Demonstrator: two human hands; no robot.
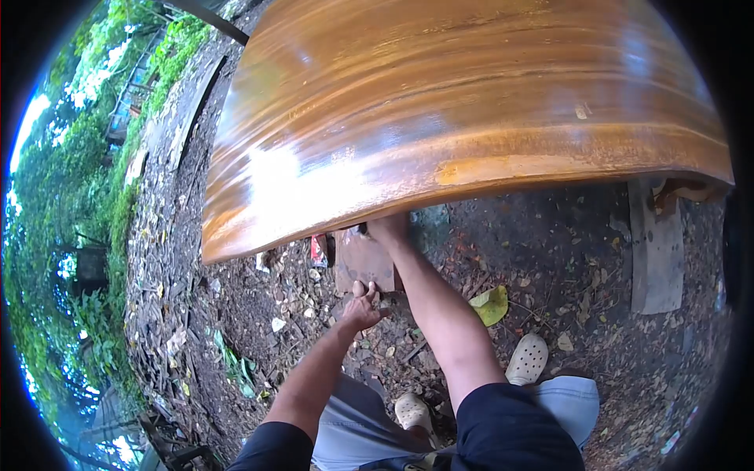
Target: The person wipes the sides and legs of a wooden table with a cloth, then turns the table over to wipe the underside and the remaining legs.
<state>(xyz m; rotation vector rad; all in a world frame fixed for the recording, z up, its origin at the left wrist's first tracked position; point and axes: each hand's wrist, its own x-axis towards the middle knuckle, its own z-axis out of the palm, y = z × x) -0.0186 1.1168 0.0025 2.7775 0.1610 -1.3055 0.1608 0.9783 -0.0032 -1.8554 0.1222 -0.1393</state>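
A glossy, varnished wooden slab (440, 102) spreads across the upper view, its curved near edge overhanging the ground. Below that edge lies a flat brown board (364, 264). My left hand (364, 308) grips the board's near edge, with fingertips resting on its top face. Reaching to the board's far end, my right hand (386, 228) is partly covered by the slab's edge. Its fingers are curled, and a small dark piece shows beside them; what they hold is mostly hidden. A red packet (318, 250) lies left of the board.
A grey plank support (656, 259) stands under the slab at right. Dry leaves and twigs litter the soil, with a large yellow-green leaf (490, 305) by my right forearm. My feet wear cream clogs (527, 359). Green foliage (67, 212) fills the left side.
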